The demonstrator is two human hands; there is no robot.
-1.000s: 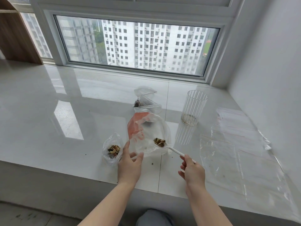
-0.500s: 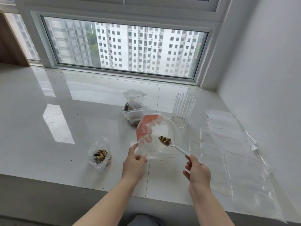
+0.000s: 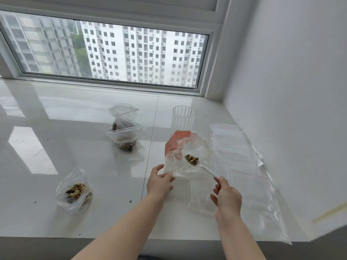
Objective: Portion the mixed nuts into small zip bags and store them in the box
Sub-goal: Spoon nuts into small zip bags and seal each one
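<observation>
While left hand (image 3: 159, 182) pinches clear bag (image 3: 185, 156), right hand (image 3: 226, 196) grips spoon (image 3: 203, 168), glass (image 3: 183, 119) base hidden

Soft daylight from the window (image 3: 112, 53) glares on the glossy sill (image 3: 56, 147); edges bend

Left arm (image 3: 120, 228): bare to the frame's edge, no sleeve, no watch.
Right arm (image 3: 238, 235): bare likewise, no sleeve or band.
Hands: no gloves, no rings seen.
</observation>
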